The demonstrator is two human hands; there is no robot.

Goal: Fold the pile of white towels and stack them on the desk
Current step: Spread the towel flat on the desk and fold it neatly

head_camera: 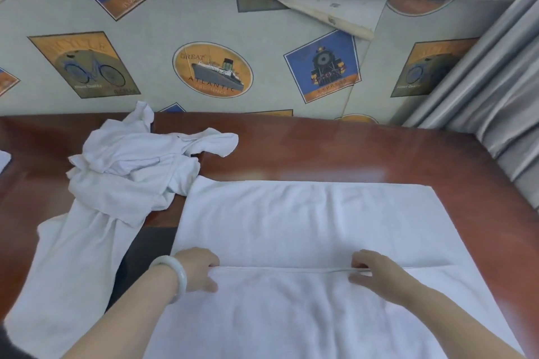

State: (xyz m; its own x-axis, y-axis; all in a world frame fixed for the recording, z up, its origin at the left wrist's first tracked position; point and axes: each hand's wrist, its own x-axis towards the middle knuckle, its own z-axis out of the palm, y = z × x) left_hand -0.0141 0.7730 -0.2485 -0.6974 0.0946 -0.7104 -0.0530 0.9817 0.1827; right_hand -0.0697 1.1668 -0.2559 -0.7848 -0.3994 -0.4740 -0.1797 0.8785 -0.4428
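Note:
A white towel lies spread flat on the reddish-brown desk, its near part folded over so an edge runs across it between my hands. My left hand, with a pale bangle on the wrist, pinches that folded edge at its left end. My right hand pinches the same edge further right. A crumpled pile of white towels sits at the back left of the desk, one of them hanging down over the front edge.
A wall with patterned paper of ship, train and bicycle pictures rises right behind the desk. Grey curtains hang at the right, reaching the desk's right end. Another bit of white cloth shows at the far left edge.

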